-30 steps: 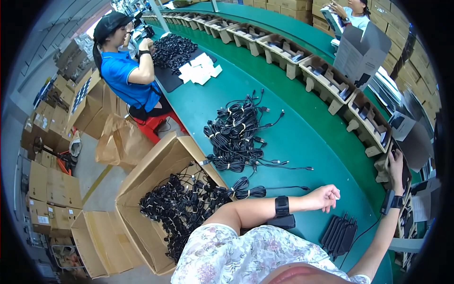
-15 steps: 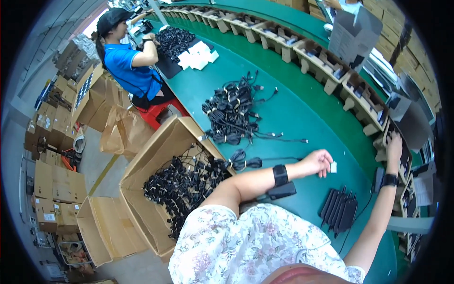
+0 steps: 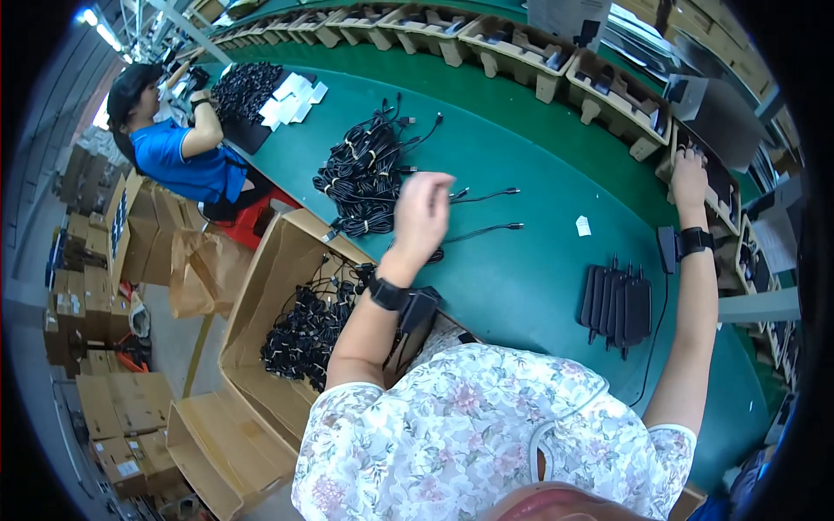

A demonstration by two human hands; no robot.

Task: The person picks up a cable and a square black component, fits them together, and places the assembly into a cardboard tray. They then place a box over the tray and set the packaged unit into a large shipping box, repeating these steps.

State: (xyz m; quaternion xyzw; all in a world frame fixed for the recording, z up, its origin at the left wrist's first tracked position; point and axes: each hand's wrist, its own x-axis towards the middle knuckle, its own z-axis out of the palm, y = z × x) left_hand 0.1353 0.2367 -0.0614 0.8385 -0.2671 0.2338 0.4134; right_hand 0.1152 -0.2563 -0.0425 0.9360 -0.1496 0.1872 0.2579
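My left hand (image 3: 423, 213) risen off green table (image 3: 539, 269) since half-second ago — now empty, fingers loosely curled, above cable bundles (image 3: 365, 174); right hand (image 3: 689, 178) unmoved on tray (image 3: 721, 187) — grip unclear.

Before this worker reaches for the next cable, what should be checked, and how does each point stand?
1. Left hand free: ok, raised over the table, nothing visible in its grip.
2. Right hand free: cannot tell, it rests on a moulded tray.
3. Cable pile within view on the green table: ok.
4. Black adapters lined up between the arms: ok.
5. Cardboard box of cables open beside the table: ok.
6. White slip lies loose on the table: not ok.
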